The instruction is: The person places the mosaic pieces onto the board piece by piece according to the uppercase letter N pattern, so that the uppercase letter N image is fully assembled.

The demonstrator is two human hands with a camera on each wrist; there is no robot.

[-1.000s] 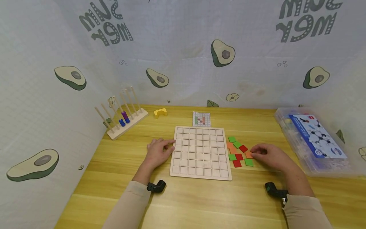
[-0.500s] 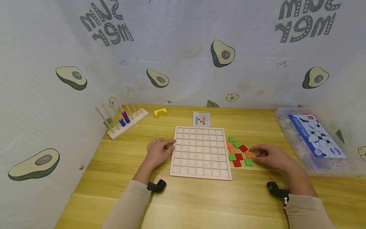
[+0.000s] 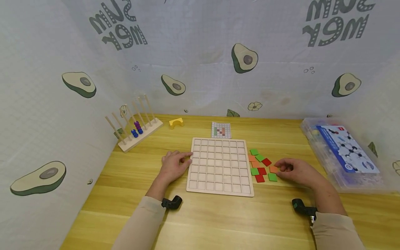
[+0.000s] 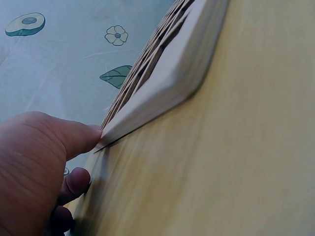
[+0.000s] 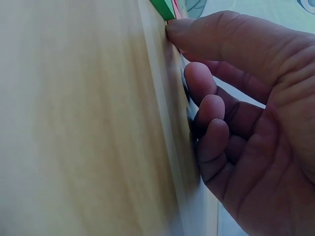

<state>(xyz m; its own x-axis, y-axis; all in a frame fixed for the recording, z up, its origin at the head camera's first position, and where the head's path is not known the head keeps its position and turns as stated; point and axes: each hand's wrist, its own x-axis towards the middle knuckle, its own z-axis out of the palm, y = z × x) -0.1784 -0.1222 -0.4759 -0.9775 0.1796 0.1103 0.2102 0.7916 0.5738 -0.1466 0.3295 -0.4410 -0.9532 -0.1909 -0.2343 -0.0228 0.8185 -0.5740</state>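
A pale wooden grid board (image 3: 219, 166) lies flat in the middle of the table. At its left edge is my left hand (image 3: 173, 167), the index finger stretched to touch the rim. In the left wrist view the left thumb (image 4: 81, 137) meets the board's corner (image 4: 167, 81). My right hand (image 3: 295, 171) pinches an orange square tile (image 3: 273, 169) by its edges between thumb and index finger. Green tiles (image 3: 272, 177), red tiles (image 3: 259, 178) and more orange tiles (image 3: 255, 164) lie to its left. In the right wrist view the right thumb tip is close to a green tile (image 5: 163, 7).
A small pattern card (image 3: 221, 130) lies behind the board. Farther left are a yellow arch block (image 3: 176, 123) and a wooden peg stand (image 3: 140, 136) with blue and purple beads. On the right sits a clear plastic case (image 3: 315, 152) with a blue-and-white booklet (image 3: 350, 149).
The right fingers lifted off the top of the orange tile, spread to either side of it, then closed in on its edges. My left hand stayed at the board.
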